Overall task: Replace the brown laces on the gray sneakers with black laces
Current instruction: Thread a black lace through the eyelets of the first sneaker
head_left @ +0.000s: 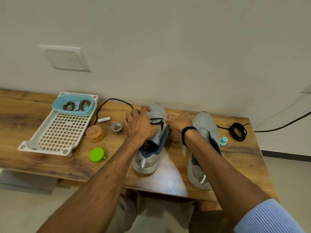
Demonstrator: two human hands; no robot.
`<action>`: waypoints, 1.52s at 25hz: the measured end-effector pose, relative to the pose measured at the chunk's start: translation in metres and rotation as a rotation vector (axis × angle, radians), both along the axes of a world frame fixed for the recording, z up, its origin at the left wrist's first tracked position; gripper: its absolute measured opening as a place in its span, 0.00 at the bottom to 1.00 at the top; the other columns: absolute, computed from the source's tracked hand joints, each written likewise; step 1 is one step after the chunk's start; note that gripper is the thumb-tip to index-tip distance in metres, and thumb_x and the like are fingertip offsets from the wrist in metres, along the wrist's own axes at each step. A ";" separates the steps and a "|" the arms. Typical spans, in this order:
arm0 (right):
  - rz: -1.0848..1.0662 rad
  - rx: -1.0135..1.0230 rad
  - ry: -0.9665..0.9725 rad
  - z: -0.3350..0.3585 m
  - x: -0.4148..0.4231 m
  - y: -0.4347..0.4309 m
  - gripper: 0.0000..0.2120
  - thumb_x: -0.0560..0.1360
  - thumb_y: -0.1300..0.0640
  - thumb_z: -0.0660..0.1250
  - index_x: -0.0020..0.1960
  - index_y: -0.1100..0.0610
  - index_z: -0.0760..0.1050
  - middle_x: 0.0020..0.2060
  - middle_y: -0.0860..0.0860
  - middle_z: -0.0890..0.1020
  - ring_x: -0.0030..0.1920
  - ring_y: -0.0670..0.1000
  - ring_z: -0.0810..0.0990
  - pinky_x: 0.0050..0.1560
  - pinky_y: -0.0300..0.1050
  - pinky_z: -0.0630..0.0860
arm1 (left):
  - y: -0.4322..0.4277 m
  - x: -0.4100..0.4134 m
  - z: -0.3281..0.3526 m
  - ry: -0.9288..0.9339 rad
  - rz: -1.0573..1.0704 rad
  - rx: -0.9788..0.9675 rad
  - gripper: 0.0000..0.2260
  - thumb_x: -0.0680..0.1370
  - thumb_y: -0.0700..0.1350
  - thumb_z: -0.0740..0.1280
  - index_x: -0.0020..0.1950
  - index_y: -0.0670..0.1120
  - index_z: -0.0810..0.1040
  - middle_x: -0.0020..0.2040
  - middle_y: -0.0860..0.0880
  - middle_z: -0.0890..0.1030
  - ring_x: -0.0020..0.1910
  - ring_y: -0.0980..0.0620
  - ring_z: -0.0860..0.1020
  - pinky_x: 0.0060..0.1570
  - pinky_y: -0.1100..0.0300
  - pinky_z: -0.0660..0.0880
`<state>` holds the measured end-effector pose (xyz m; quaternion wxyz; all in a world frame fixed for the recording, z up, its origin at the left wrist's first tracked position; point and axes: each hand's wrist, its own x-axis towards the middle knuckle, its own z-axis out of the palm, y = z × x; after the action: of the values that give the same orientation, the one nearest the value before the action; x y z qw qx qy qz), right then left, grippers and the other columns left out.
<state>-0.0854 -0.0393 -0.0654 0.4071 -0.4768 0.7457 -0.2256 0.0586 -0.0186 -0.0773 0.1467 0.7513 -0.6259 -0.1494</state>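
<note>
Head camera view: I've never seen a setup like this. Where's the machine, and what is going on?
There is no machine: a person wears one camera on the head, looking down at their own arms. The left hand grips the half-laced gray sneaker near its toe; the right hand seems to pinch the black lace being threaded. A second gray sneaker stands beside it. On the wooden table also lie a coiled black lace, a white tray with a blue tub holding brown laces, a battery, tape roll, orange jar and green cap.
</note>
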 end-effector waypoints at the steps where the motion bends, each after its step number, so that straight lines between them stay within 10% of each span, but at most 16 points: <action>1: -0.029 0.012 -0.005 0.002 -0.002 0.000 0.16 0.75 0.62 0.64 0.30 0.57 0.66 0.28 0.52 0.70 0.30 0.52 0.70 0.32 0.43 0.68 | 0.000 0.001 -0.001 -0.006 0.009 -0.022 0.31 0.67 0.52 0.73 0.68 0.56 0.65 0.67 0.45 0.69 0.65 0.42 0.65 0.62 0.48 0.63; 8: -0.166 -0.008 -0.253 -0.014 -0.007 -0.010 0.07 0.70 0.58 0.67 0.38 0.62 0.77 0.44 0.63 0.84 0.46 0.63 0.84 0.46 0.63 0.82 | 0.002 0.001 0.005 0.105 0.023 0.012 0.34 0.67 0.43 0.72 0.70 0.52 0.61 0.68 0.41 0.65 0.66 0.40 0.63 0.60 0.48 0.68; 12: -0.195 0.048 -0.437 -0.002 0.006 0.004 0.15 0.77 0.60 0.67 0.33 0.58 0.73 0.32 0.55 0.79 0.29 0.53 0.77 0.30 0.41 0.76 | 0.006 -0.002 0.012 0.192 -0.017 0.047 0.39 0.67 0.38 0.72 0.74 0.49 0.56 0.70 0.39 0.60 0.68 0.39 0.61 0.61 0.52 0.68; 20: -0.191 -0.009 -0.332 -0.001 0.005 0.000 0.16 0.74 0.65 0.67 0.30 0.56 0.66 0.32 0.55 0.75 0.36 0.51 0.73 0.39 0.45 0.76 | 0.008 0.001 0.012 0.277 -0.049 0.065 0.52 0.68 0.31 0.73 0.79 0.52 0.42 0.76 0.37 0.48 0.50 0.36 0.79 0.41 0.50 0.78; 23: -0.537 -0.249 -0.139 0.013 -0.018 -0.012 0.12 0.77 0.63 0.61 0.34 0.58 0.73 0.34 0.53 0.78 0.37 0.52 0.76 0.35 0.37 0.74 | 0.008 0.004 0.013 0.273 -0.034 0.090 0.52 0.69 0.32 0.73 0.80 0.51 0.40 0.78 0.36 0.46 0.51 0.35 0.79 0.42 0.50 0.77; 26: -0.720 -0.318 -0.278 0.004 -0.006 -0.015 0.12 0.76 0.51 0.65 0.47 0.61 0.79 0.43 0.53 0.82 0.42 0.52 0.80 0.42 0.41 0.75 | 0.009 0.004 0.014 0.294 -0.037 0.085 0.52 0.69 0.32 0.72 0.80 0.51 0.39 0.78 0.35 0.49 0.53 0.37 0.79 0.45 0.49 0.78; 28: -0.547 -0.106 -0.435 -0.025 0.013 -0.015 0.31 0.68 0.35 0.70 0.56 0.61 0.78 0.48 0.53 0.83 0.46 0.53 0.81 0.49 0.46 0.78 | 0.009 0.004 0.014 0.339 -0.033 0.074 0.52 0.69 0.33 0.72 0.80 0.50 0.39 0.73 0.35 0.62 0.55 0.38 0.78 0.49 0.48 0.79; 32: -0.359 -0.087 -0.393 -0.030 0.030 -0.007 0.12 0.71 0.50 0.75 0.40 0.59 0.80 0.35 0.53 0.84 0.38 0.54 0.83 0.42 0.50 0.83 | 0.009 0.009 0.008 0.341 -0.006 0.079 0.52 0.69 0.37 0.73 0.78 0.52 0.38 0.51 0.40 0.79 0.45 0.42 0.80 0.46 0.46 0.80; 38: -0.718 -0.568 -0.255 0.028 -0.024 -0.013 0.10 0.76 0.51 0.69 0.42 0.57 0.84 0.33 0.48 0.84 0.35 0.48 0.82 0.41 0.44 0.79 | 0.008 0.019 0.003 0.339 0.061 0.080 0.50 0.70 0.41 0.75 0.79 0.49 0.42 0.65 0.37 0.68 0.60 0.36 0.74 0.58 0.46 0.75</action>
<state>-0.1089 -0.0524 -0.0377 0.2452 -0.2500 0.7162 -0.6037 0.0774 -0.0104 -0.0744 0.2244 0.7393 -0.5627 -0.2942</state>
